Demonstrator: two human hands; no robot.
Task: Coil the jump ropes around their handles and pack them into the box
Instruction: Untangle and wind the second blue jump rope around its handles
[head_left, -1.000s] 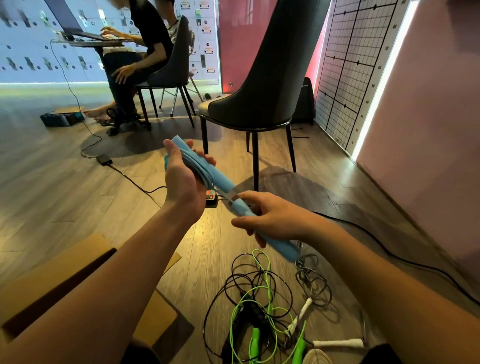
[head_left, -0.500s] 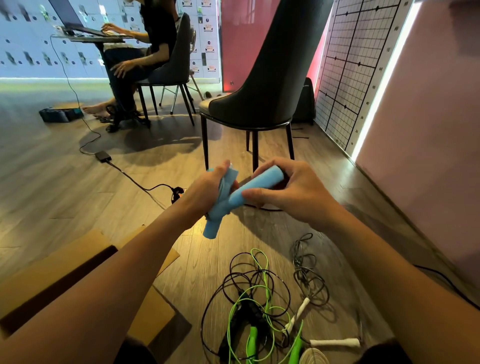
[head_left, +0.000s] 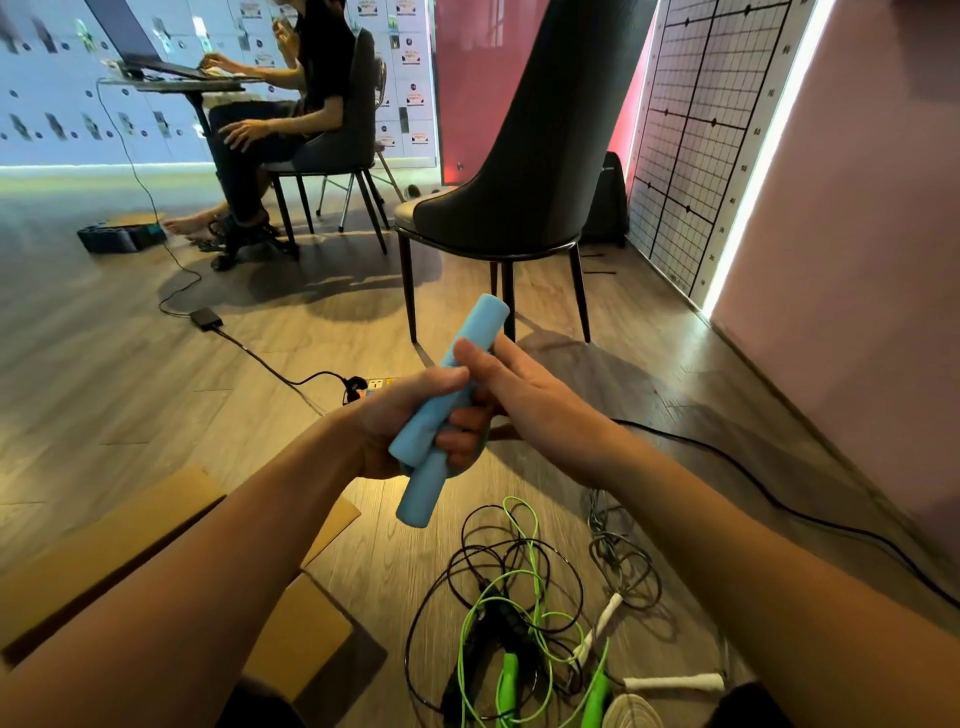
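The handles are gripped together by the left hand; the right hand is laid flat against them. They should be kept parallel until set in the box.

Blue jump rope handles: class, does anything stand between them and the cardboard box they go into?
Nothing visible does. The left hand grips the blue jump rope handles above the floor; the open cardboard box lies lower left, only bare floor between. The tangled ropes lie right, off that path.
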